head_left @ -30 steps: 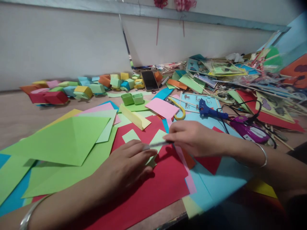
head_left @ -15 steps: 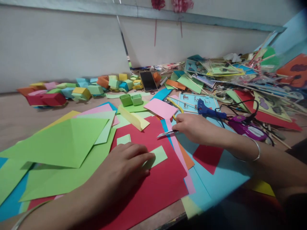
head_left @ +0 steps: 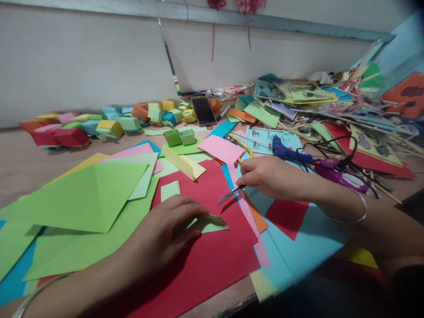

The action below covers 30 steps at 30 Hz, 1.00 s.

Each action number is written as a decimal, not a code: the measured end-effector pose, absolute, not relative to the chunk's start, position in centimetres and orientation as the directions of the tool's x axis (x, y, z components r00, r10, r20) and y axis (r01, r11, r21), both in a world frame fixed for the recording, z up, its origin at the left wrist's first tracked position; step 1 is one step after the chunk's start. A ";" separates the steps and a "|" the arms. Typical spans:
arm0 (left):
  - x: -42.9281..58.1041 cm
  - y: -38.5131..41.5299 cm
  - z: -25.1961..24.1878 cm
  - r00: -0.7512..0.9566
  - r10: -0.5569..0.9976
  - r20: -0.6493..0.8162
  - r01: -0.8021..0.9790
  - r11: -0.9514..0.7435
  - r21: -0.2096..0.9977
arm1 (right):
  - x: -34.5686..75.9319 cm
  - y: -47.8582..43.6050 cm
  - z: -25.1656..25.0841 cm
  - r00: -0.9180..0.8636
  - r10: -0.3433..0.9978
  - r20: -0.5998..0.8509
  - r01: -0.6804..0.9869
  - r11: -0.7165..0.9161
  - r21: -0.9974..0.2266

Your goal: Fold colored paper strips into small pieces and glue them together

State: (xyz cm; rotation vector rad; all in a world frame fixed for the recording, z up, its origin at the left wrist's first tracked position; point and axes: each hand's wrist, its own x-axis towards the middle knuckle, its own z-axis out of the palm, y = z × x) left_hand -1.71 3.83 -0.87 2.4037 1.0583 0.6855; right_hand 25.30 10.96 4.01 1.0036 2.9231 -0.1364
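My left hand is closed on a light green paper strip, which curves up between thumb and fingers over a red sheet. A small pale green paper piece lies just behind that hand. In my right hand is a pair of scissors, its blades pointing left toward the strip without touching it. The handles are hidden in my fingers. Farther back are a folded yellow paper strip, two small green paper boxes and a pink sheet.
Green sheets pile up at the left. Many folded paper boxes and a phone line the wall. A blue glue gun, yellow-handled tool and purple object with cord lie right, before a heap of crafts.
My left hand has picked up the edge of the light green strip, which was lying flat and now bends upward. The scissors have turned slightly, their tip lower than before.
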 end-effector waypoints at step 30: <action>-1.9 3.5 -1.5 0.663 0.703 0.259 0.539 -0.688 0.487 | 25.0 9.3 4.6 -0.832 0.552 0.063 0.555 0.827 0.086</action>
